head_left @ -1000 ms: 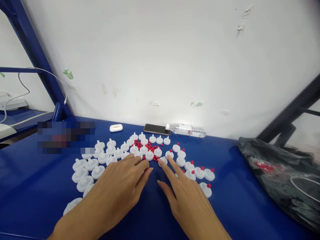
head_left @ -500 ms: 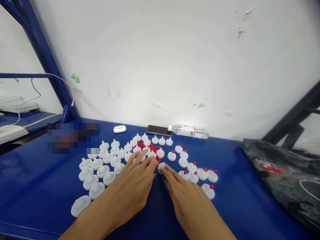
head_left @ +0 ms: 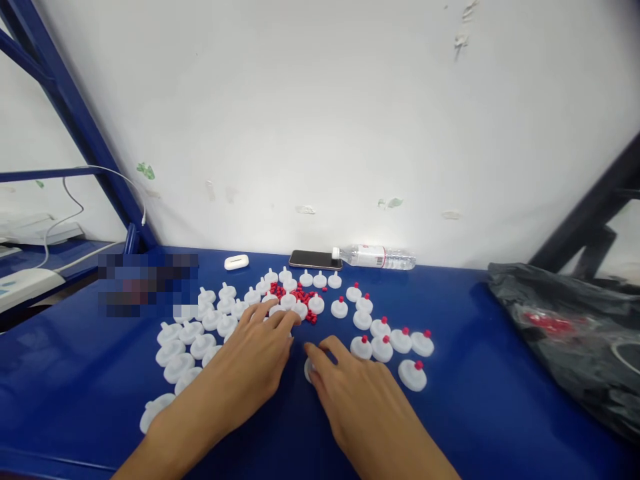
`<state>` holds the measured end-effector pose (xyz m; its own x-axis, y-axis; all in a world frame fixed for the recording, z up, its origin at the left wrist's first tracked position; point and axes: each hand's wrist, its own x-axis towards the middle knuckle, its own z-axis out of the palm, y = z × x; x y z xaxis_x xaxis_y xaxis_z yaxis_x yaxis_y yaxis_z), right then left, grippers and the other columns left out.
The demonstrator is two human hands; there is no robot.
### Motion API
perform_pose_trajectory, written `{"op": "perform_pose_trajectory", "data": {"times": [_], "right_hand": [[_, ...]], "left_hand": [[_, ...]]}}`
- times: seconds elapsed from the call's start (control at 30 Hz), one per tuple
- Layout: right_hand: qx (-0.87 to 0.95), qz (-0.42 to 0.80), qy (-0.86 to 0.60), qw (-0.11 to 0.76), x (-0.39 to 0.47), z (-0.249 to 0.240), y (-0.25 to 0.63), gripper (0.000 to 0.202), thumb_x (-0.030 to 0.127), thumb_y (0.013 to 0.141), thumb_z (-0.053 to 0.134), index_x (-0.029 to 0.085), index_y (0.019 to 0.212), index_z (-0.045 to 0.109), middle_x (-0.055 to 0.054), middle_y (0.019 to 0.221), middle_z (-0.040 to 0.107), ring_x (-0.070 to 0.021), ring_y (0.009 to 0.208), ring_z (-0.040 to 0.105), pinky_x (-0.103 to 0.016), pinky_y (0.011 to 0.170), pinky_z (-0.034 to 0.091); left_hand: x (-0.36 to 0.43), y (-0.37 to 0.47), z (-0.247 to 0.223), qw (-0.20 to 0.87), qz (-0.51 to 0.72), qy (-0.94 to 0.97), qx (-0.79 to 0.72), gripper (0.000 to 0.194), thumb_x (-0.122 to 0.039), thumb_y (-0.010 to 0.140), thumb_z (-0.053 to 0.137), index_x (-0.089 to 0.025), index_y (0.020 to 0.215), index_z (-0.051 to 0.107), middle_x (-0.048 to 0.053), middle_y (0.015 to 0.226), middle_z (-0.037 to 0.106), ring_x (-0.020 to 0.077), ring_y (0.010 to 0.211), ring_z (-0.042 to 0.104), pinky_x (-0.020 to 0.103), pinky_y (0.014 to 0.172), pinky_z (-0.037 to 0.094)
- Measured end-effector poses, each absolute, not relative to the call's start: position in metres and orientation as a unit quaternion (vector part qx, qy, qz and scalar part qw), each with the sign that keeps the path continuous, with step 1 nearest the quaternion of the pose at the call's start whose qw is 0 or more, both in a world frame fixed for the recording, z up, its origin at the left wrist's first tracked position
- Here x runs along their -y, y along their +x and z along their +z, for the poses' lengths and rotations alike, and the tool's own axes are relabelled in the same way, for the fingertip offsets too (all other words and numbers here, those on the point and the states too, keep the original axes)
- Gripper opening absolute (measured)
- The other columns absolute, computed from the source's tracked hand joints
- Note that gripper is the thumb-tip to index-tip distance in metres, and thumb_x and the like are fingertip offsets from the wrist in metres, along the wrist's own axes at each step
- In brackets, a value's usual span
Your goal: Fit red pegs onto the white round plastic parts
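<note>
My right hand [head_left: 357,387] has its fingers closed on a white nozzled disc [head_left: 308,371], mostly hidden under the fingertips, low over the blue table. To its left, my left hand [head_left: 260,347] reaches over the plain white discs [head_left: 179,367], fingers bent and somewhat apart; what lies under its palm is hidden. Just beyond its fingertips is a loose pile of small red caps [head_left: 303,297] with white discs around and among it. Right of my right hand stand several white discs with red caps on their nozzles [head_left: 413,375].
Along the wall lie a white earphone case [head_left: 237,262], a phone [head_left: 315,259] and a clear water bottle [head_left: 385,257]. A black plastic bag [head_left: 565,360] with red pieces in clear wrap sits at the right. Blue metal frame posts [head_left: 75,107] rise at the left.
My right hand has drawn back toward me and slightly left with the white disc. My left hand has shifted slightly left and stays over the discs. The camera view has shifted slightly.
</note>
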<state>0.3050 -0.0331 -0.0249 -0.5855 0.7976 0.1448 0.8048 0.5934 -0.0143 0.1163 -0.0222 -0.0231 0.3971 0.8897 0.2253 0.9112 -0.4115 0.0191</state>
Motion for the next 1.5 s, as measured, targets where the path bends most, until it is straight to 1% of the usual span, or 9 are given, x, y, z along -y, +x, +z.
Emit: {"op": "perform_pose_trajectory", "data": {"times": [0.1,0.33,0.53,0.77,1.0,1.13,1.2,1.37,1.5], "right_hand": [[0.892,0.001,-0.445,0.082,0.032,-0.023,0.306,0.026,0.019,0.099,0.054,0.028,0.121,0.065,-0.002,0.11,0.07,-0.0208,0.073,0.073,-0.032,0.05,0.043],[0.894,0.033,-0.436,0.098,0.035,-0.023,0.305,0.017,0.021,0.092,0.067,0.025,0.109,0.067,-0.001,0.105,0.069,-0.0224,0.077,0.072,-0.033,0.051,0.039],[0.889,0.025,-0.437,0.134,0.036,-0.02,0.311,0.038,0.024,0.089,0.07,0.027,0.125,0.059,0.0,0.102,0.07,-0.0229,0.074,0.072,-0.033,0.051,0.039],[0.874,0.044,-0.467,0.13,0.033,-0.019,0.315,0.03,0.024,0.09,0.07,0.028,0.119,0.062,-0.001,0.102,0.07,-0.0246,0.08,0.072,-0.033,0.057,0.044],[0.868,0.081,-0.467,0.148,0.036,-0.019,0.312,0.048,0.018,0.091,0.067,0.029,0.135,0.053,-0.002,0.108,0.071,-0.0264,0.087,0.073,-0.036,0.066,0.05],[0.843,0.124,-0.484,0.2,0.036,-0.021,0.313,0.059,0.013,0.091,0.062,0.03,0.144,0.044,-0.002,0.11,0.071,-0.026,0.092,0.072,-0.039,0.076,0.054],[0.83,0.131,-0.492,0.229,0.036,-0.023,0.313,0.059,0.012,0.091,0.058,0.03,0.145,0.042,-0.002,0.111,0.071,-0.0259,0.091,0.073,-0.04,0.076,0.056],[0.807,0.12,-0.494,0.301,0.035,-0.027,0.311,0.051,0.016,0.097,0.047,0.03,0.145,0.038,-0.004,0.116,0.071,-0.0254,0.093,0.074,-0.04,0.074,0.059],[0.819,0.088,-0.464,0.327,0.033,-0.027,0.311,0.054,0.019,0.096,0.05,0.03,0.146,0.035,-0.006,0.127,0.068,-0.0259,0.102,0.073,-0.041,0.075,0.062]], "left_hand": [[0.022,0.116,-0.025,0.066,-0.091,-0.835,0.539,0.036,-0.007,0.097,0.037,-0.017,0.122,0.06,0.009,0.127,0.066,0.0351,0.139,0.044,0.058,0.112,0.041],[0.023,0.12,-0.023,0.102,-0.061,-0.845,0.522,0.04,0.002,0.091,0.041,-0.015,0.117,0.066,0.009,0.126,0.068,0.0381,0.135,0.048,0.059,0.11,0.042],[0.017,0.119,-0.025,0.098,-0.09,-0.854,0.503,0.03,-0.001,0.092,0.045,-0.018,0.1,0.068,0.007,0.105,0.074,0.035,0.132,0.052,0.062,0.113,0.035],[0.016,0.115,-0.031,0.126,-0.111,-0.865,0.473,0.028,-0.001,0.091,0.047,-0.02,0.094,0.067,0.004,0.092,0.073,0.0292,0.127,0.053,0.059,0.118,0.03],[0.019,0.116,-0.031,0.165,-0.099,-0.868,0.458,0.033,0.003,0.088,0.048,-0.02,0.104,0.067,0.005,0.099,0.07,0.0278,0.121,0.054,0.059,0.119,0.029],[0.022,0.117,-0.024,0.15,-0.122,-0.865,0.462,0.046,0.007,0.086,0.047,-0.019,0.12,0.063,0.008,0.114,0.064,0.0273,0.117,0.053,0.051,0.107,0.044],[0.024,0.119,-0.02,0.121,-0.147,-0.868,0.458,0.041,0.005,0.089,0.046,-0.019,0.118,0.063,0.008,0.111,0.063,0.0262,0.112,0.054,0.047,0.1,0.048],[0.031,0.127,-0.01,0.017,-0.306,-0.848,0.432,0.017,-0.013,0.1,0.052,-0.022,0.108,0.063,0.003,0.105,0.067,0.0186,0.104,0.059,0.037,0.097,0.047],[0.035,0.13,-0.004,-0.014,-0.365,-0.839,0.403,0.017,-0.013,0.097,0.058,-0.025,0.109,0.064,-0.002,0.102,0.07,0.014,0.1,0.062,0.03,0.096,0.046]]}}
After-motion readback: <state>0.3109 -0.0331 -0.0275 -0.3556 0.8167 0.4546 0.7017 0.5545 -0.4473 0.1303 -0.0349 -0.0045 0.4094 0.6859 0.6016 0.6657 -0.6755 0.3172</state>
